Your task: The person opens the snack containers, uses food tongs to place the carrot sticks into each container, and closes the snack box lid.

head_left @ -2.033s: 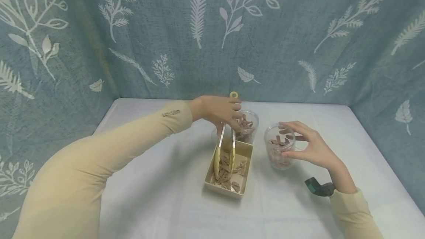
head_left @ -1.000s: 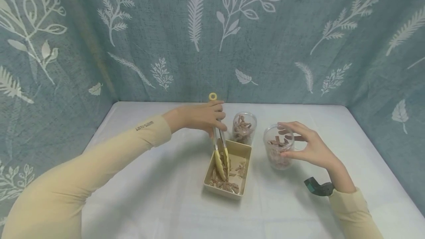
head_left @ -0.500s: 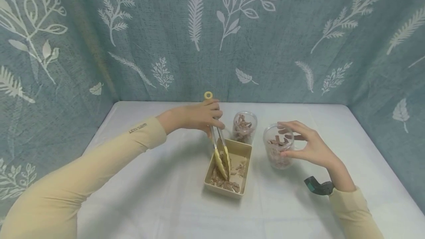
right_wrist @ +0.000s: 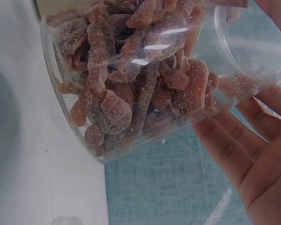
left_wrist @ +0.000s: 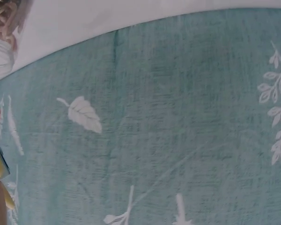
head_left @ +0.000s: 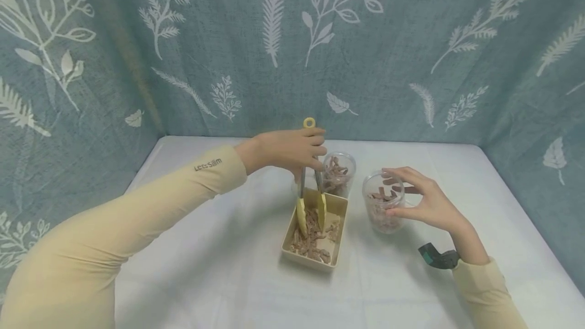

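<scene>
In the head view my left hand (head_left: pixel 291 150) grips a pair of metal tongs (head_left: pixel 322 211) with yellow tips and a yellow ring at the top. Their tips stand apart, down among brown dried strips (head_left: pixel 312 235) in a tan rectangular tray (head_left: pixel 307 264). My right hand (head_left: pixel 426 199) holds a clear plastic jar (head_left: pixel 378 220) by its side, thumb and fingers around it. Sugary-looking reddish-brown strips (right_wrist: pixel 114 110) fill its lower part, close up in the right wrist view. Only a sliver of my left hand and the tongs' handle shows in the left wrist view.
A second clear jar (head_left: pixel 339 174) of brown strips stands just behind the tray, near the left hand. A white cloth covers the table (head_left: pixel 411 288). Blue-green leaf-print curtain (head_left: pixel 247 39) encloses the back and sides.
The tongs' tips were close together toward the tray's left half a second ago; they are now spread wider, and the left hand has shifted right. The right hand and its jar stay put.
</scene>
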A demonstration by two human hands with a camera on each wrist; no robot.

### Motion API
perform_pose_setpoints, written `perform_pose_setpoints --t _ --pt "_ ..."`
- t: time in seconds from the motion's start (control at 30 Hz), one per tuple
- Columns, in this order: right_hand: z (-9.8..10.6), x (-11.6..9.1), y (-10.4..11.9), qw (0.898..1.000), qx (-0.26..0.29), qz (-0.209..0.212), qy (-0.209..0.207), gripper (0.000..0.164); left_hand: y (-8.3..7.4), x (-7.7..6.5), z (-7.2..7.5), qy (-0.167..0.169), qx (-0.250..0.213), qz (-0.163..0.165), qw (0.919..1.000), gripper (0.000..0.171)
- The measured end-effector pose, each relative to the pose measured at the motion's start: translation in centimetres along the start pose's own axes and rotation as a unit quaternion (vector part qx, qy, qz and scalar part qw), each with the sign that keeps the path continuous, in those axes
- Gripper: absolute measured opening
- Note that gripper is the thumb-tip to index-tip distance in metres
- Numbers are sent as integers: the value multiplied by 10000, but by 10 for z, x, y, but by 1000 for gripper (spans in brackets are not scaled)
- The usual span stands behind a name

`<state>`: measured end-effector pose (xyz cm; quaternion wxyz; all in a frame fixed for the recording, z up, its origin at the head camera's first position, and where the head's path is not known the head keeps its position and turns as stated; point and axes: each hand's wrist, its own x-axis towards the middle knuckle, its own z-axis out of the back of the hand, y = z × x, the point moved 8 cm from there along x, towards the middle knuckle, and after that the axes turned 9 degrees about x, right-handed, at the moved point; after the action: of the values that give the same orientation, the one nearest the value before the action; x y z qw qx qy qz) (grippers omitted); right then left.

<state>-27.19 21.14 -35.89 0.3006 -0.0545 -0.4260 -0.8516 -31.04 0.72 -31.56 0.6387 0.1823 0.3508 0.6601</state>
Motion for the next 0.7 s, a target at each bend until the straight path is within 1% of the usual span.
perform_pose_setpoints --t 0.13,0.23,0.37,0.47,0.6,0.7 --pt "1 0 -1 10000 -11 -3 -3 81 1 5 1 436 34 93 9990 62" --pt "1 0 -2 10000 -8 20 -4 81 1 6 1 757 -110 179 9969 64" --pt "0 0 -2 10000 13 -21 -13 81 -1 6 1 1193 -401 329 9915 68" --pt "0 0 -2 10000 15 -55 -10 81 -2 6 0 1513 -577 453 9858 69" --pt "-1 0 -2 10000 13 -29 8 81 -4 6 1 1695 -586 527 9824 66" --pt "-1 1 -2 10000 8 -6 13 82 -7 4 1 1745 -515 531 9819 64"
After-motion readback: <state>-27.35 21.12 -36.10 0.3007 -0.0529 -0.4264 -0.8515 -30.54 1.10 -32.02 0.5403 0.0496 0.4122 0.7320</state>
